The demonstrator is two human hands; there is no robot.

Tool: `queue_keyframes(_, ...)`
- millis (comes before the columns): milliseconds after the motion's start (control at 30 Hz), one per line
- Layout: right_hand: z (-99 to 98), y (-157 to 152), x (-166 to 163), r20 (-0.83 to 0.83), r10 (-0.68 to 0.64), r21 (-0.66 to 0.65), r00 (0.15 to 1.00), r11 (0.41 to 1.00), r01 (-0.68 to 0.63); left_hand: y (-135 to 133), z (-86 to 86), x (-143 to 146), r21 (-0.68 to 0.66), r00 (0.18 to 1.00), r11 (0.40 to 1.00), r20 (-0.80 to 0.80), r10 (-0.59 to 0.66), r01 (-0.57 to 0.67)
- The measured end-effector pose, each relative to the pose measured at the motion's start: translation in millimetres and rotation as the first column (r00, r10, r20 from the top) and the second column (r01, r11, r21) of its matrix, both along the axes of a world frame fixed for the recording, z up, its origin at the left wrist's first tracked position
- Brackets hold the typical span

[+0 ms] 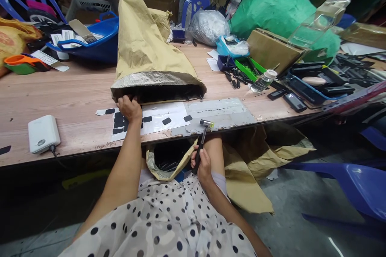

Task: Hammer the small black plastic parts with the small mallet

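My left hand (130, 108) is at the left corner of the mouth of a brown paper sack (147, 48) lying on the table. Its fingers are curled at the sack's opening, partly hidden, and what they hold I cannot make out. My right hand (204, 163) grips the black handle of a small hammer (204, 133), held upright by the table's front edge with its head up. Between the hands, a white sheet (159, 113) carries several small black pieces (119, 122), grouped at the left and spaced apart to the right. A grey metal plate (220, 111) lies beside it.
A white box with a cable (44, 134) sits at the left. Blue basin (90, 44), green tray (247, 68), clear bottle (263, 81) and black plastic parts (295, 102) stand farther back. An open paper sack (161, 173) is below the table edge, a purple chair (356, 188) at right.
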State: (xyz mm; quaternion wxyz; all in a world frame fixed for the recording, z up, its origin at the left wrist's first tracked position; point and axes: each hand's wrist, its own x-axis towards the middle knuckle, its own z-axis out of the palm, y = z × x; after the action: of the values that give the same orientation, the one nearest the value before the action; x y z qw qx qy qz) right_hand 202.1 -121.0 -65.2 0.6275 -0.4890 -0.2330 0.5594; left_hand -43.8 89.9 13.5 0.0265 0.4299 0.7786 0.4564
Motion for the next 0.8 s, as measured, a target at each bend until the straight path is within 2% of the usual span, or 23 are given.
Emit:
queue_keyframes(67, 1.8, 0.0, -0.8, -0.002, -0.01, -0.003, 1.0, 1.0, 0.01, -24.8, -2.5, 12.6, 0.077, 0.984, 0.982, -0.055, -0.169, 0.173)
queue_keyframes(133, 3.5, -0.2, -1.2, 0.002, -0.013, -0.003, 1.0, 1.0, 0.013, -51.3, -5.8, 29.3, 0.048, 0.913, 0.918, -0.138, -0.385, 0.394)
queue_keyframes(200, 4.7, -0.4, -1.0, 0.006, -0.011, -0.009, 1.0, 1.0, 0.011, -74.3, -9.4, 46.3, -0.038, 0.788, 0.807, -0.192, -0.585, 0.59)
queue_keyframes(267, 5.0, -0.6, -0.5, 0.006, -0.012, -0.02, 1.0, 1.0, 0.012, -90.4, -12.7, 59.6, -0.137, 0.662, 0.692, -0.211, -0.719, 0.708)
queue_keyframes(300, 4.8, -0.7, -0.3, 0.006, -0.015, -0.024, 1.0, 1.0, 0.015, -95.7, -13.9, 64.0, -0.18, 0.619, 0.653, -0.213, -0.756, 0.736)
queue_keyframes(367, 4.1, -0.8, 0.1, 0.009, -0.016, -0.023, 1.0, 1.0, 0.016, -101.4, -14.8, 68.7, -0.239, 0.582, 0.619, -0.212, -0.785, 0.748)
queue_keyframes(467, 3.1, -0.7, 0.5, 0.02, -0.001, -0.011, 1.0, 1.0, 0.001, -101.9, -12.7, 70.1, -0.266, 0.579, 0.614, -0.206, -0.789, 0.743)
queue_keyframes(633, 5.3, -1.3, 0.1, 0.06, -0.014, -0.011, 0.998, 1.0, 0.015, -95.4, -9.5, 75.4, -0.26, 0.552, 0.569, -0.141, -0.822, 0.78)
queue_keyframes(800, 8.2, -8.4, -0.4, 0.182, -0.039, 0.015, 0.982, 0.999, 0.037, -91.2, -10.3, 79.7, -0.256, 0.562, 0.558, -0.065, -0.825, 0.789)
